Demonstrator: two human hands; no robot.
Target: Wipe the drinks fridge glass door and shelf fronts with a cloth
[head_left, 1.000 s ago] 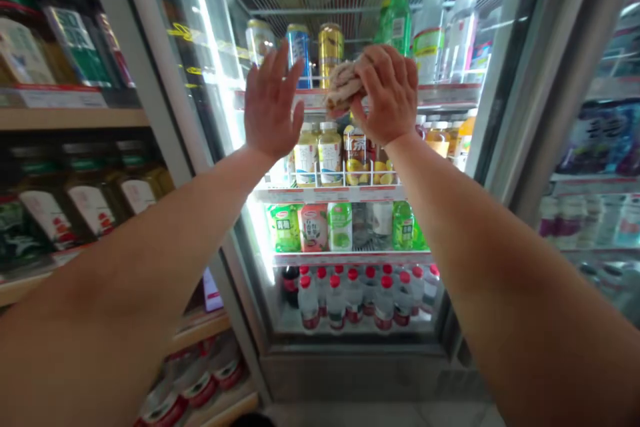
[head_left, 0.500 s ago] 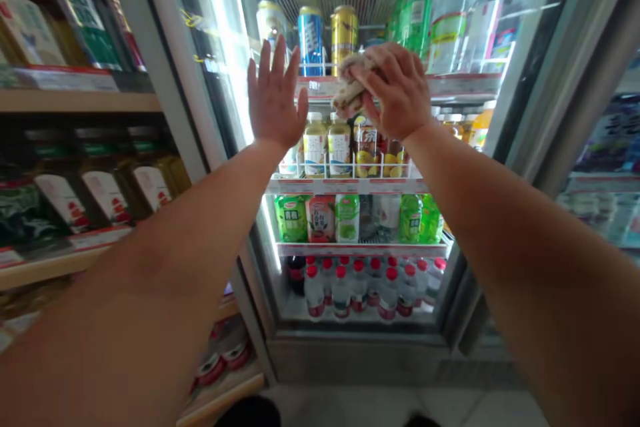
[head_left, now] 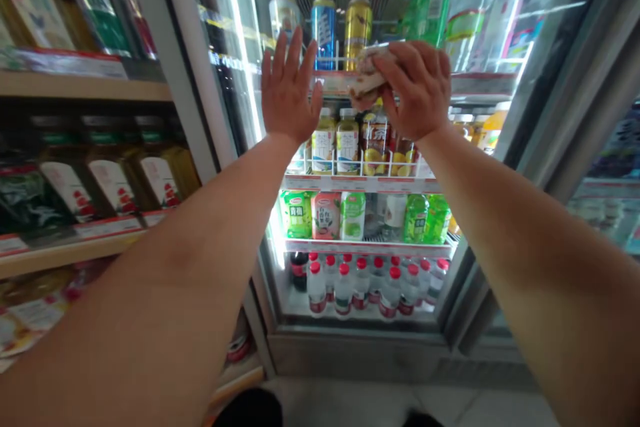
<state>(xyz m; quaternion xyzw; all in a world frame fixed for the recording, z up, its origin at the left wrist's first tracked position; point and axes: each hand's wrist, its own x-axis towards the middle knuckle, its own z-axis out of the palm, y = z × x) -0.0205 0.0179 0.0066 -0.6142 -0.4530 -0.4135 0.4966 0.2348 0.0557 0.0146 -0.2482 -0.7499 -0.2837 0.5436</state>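
Observation:
My left hand [head_left: 291, 93] is raised with its palm forward and its fingers spread. It holds nothing and seems to lie flat on the glass door of a lit drinks fridge [head_left: 360, 352]. To the right of it, my right hand [head_left: 417, 88] presses a crumpled, pale, patterned cloth [head_left: 370, 73] toward the same glass. Its fingers are bent over the cloth, hiding part of it. Behind the hands stand a blue can [head_left: 323, 33], a gold can [head_left: 358, 30] and a green bottle [head_left: 433, 7] on the upper shelf.
Below are tea bottles [head_left: 347, 143], green drink packs [head_left: 353, 217] and several red-capped water bottles [head_left: 344, 290]. A wooden shelf [head_left: 85, 85] with oil-coloured bottles [head_left: 107, 173] runs along the left. Another fridge door frame [head_left: 565, 153] stands at the right. Tiled floor [head_left: 370, 400] shows below.
The view has shifted slightly, so both hands and the upper shelf appear further right. Against the shelves, my left hand has hardly moved; my right hand and the cloth have slid slightly right.

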